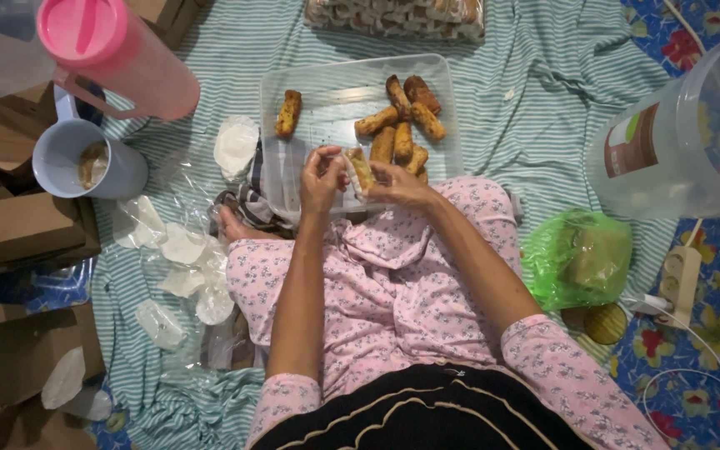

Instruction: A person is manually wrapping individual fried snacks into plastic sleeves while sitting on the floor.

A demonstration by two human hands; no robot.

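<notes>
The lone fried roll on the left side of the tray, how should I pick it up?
Pinch the lone roll across its middle, thumb on one long side and finger on the other, coming straight down from above. It lies flat and nearly upright in the picture, apart from the pile, with bare tray on both sides, so fingers probably fit there easily.

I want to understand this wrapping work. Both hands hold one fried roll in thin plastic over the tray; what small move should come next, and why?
Probably the hands should finish closing the clear wrapper around the fried roll. The left hand pinches one side and the right hand holds the other, and the roll looks only partly covered. Unwrapped rolls wait in the clear tray.
</notes>
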